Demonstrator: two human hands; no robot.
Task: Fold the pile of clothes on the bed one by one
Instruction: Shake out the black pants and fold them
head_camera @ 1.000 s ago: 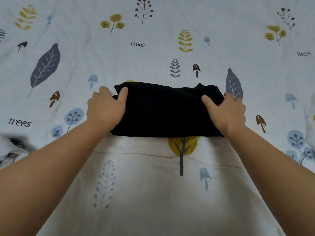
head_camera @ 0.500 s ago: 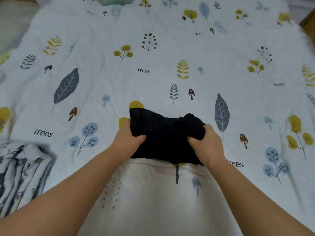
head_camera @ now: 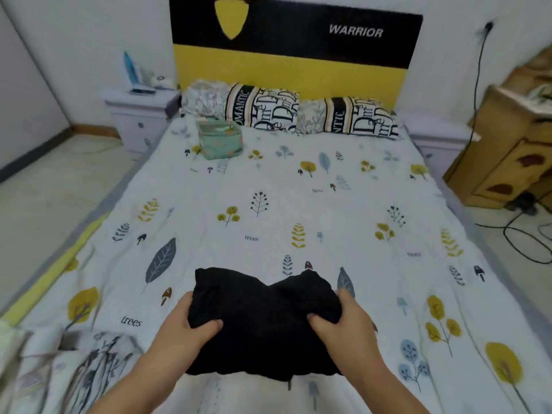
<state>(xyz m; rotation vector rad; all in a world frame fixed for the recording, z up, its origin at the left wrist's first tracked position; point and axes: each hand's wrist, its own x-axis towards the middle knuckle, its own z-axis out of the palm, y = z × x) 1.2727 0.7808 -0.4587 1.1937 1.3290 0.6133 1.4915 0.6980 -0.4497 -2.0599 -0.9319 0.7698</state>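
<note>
Both hands, the left hand [head_camera: 191,322] and right hand [head_camera: 343,321], grasp the folded black garment [head_camera: 263,321] by its sides, near on the bed [head_camera: 268,210]; folding looks done, so next comes setting it aside.

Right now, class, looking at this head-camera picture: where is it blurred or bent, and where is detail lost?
Head view: wide-angle bending curves the headboard and walls; edges smear, especially the wooden cabinet; the black garment, gripped by left hand and right hand, shows almost no fold detail.
</note>
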